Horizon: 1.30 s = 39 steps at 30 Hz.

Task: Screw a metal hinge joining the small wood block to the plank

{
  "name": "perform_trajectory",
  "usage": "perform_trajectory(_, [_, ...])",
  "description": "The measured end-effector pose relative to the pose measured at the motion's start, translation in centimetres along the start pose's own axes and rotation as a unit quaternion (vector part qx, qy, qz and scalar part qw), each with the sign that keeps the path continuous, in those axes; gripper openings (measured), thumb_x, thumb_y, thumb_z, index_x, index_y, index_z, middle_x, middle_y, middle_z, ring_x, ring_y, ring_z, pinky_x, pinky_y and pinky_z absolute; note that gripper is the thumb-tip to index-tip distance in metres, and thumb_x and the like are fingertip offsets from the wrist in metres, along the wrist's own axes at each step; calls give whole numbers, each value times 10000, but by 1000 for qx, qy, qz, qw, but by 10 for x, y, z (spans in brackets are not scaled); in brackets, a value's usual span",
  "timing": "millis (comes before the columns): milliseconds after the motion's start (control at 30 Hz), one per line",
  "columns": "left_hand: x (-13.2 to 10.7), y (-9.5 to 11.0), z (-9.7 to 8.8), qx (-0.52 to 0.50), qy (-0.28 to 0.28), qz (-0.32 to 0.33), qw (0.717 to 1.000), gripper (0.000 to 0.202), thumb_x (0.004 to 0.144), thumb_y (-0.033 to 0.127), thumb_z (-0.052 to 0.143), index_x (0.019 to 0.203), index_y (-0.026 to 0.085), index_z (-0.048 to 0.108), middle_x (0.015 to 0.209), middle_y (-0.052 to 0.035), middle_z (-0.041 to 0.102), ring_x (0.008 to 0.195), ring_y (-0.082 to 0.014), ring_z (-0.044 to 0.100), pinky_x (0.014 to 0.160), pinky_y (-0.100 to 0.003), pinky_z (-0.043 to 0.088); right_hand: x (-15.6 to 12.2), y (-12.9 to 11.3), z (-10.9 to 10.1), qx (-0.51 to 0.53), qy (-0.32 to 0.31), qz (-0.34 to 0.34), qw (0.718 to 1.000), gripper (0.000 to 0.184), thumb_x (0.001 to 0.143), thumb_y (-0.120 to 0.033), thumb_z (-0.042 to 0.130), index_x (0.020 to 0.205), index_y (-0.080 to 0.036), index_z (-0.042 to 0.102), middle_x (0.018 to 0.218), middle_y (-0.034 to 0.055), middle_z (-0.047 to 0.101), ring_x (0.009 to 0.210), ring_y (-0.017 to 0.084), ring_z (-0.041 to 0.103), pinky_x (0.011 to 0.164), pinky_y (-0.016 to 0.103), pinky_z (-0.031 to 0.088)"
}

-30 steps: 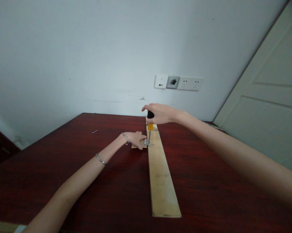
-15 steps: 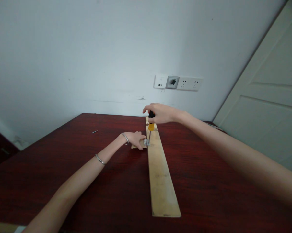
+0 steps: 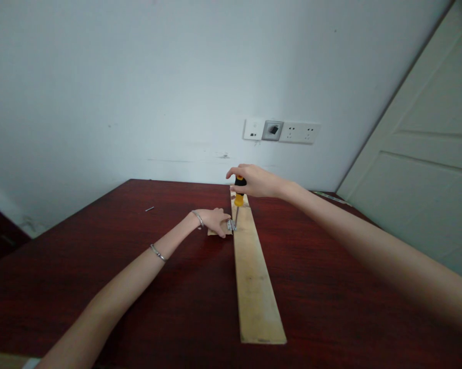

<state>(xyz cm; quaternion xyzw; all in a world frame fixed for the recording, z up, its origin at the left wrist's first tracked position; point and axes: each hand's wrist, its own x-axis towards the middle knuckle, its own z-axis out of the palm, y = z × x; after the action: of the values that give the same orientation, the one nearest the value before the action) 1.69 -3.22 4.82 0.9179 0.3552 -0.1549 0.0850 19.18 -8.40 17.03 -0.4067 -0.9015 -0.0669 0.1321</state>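
My right hand [image 3: 256, 180] grips the black-and-yellow handle of a screwdriver [image 3: 239, 200] from above. Its shaft points down, and the tip meets a small metal hinge [image 3: 231, 225] at the left edge of a long wooden board [image 3: 256, 277]. Against that edge lies a short wooden piece [image 3: 214, 232], mostly covered by my left hand [image 3: 215, 221]. The left fingers are spread and rest on this piece, with thumb and forefinger beside the hinge. The hinge reaches across the joint between both pieces; the screw under the tip is too small to make out.
A loose screw [image 3: 149, 208] lies on the dark red table [image 3: 169, 302], left of my left hand. Behind the table stands a white wall with sockets [image 3: 300, 132]. A pale door [image 3: 419, 169] is at the right, and a thin strip [image 3: 333, 198] lies at the back right edge.
My right hand has shifted very slightly around the screwdriver handle, showing more yellow at its top, and the right forearm is a little lower. The left hand and boards stay put.
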Motion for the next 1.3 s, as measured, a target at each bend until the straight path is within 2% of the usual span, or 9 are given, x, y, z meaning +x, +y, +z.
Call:
perform_trajectory(133, [-1,0,-2,0,-10,-2,1000,767,643,569,642,1292,196,472,1229,-112,528,1098,-305,488,888,-349,426,-3,0,2,12,12,16,1000,493,790,-392,641,1234,-214,522,1043,89,562,815,189,553,721,297,413])
perform_trajectory(200, [-1,1,-2,2,-10,-2,1000,786,650,571,639,1311,187,458,1232,-120,521,1099,-305,485,892,-351,425,-3,0,2,18,16,14,1000,417,819,-413,608,1182,-213,556,996,76,573,821,192,550,729,300,408])
perform_trajectory(267, [-2,1,-3,4,-9,1,1000,805,654,567,639,1328,172,444,1232,-130,515,1095,-303,486,888,-346,427,-3,0,3,26,18,8,999,349,839,-353,575,1156,-207,570,966,70,576,828,189,549,745,301,408])
perform_trajectory(367, [-2,2,-2,3,-8,1,1000,809,655,557,639,1336,170,439,1227,-128,520,1083,-299,492,872,-337,433,-5,0,3,43,18,4,999,449,781,-270,599,1216,-196,519,1022,80,558,844,189,551,755,302,417])
perform_trajectory(500, [-2,3,-2,5,-6,2,1000,804,655,549,638,1335,168,444,1219,-127,524,1084,-300,491,873,-338,432,-9,1,5,51,28,18,998,539,734,-271,609,1243,-168,467,1083,101,539,880,209,551,766,319,431])
perform_trajectory(1067, [-2,1,-1,-5,-4,0,1000,790,643,556,651,1307,173,462,1239,-124,520,1107,-303,486,906,-342,419,-14,6,-5,82,106,2,991,547,693,-255,565,1214,-119,467,1105,135,541,904,223,521,821,359,420])
perform_trajectory(1167, [-2,0,0,-10,-1,-2,1000,793,634,561,654,1303,180,465,1241,-116,523,1108,-302,490,908,-337,418,-16,10,-8,98,123,41,987,565,687,-268,555,1221,-119,446,948,97,571,801,210,515,746,351,420])
perform_trajectory(1233, [-1,-1,1,-10,-1,0,1000,797,636,562,654,1306,176,461,1242,-120,521,1114,-304,488,909,-335,418,-19,18,-9,116,124,90,981,581,696,-291,548,1237,-122,422,837,62,567,722,197,502,688,338,415])
perform_trajectory(1300, [-2,-1,1,-6,-1,2,1000,788,640,562,654,1300,177,463,1243,-122,520,1116,-303,486,914,-337,417,-24,31,-7,132,114,148,974,589,720,-321,529,1257,-121,394,806,58,566,679,190,494,646,326,414])
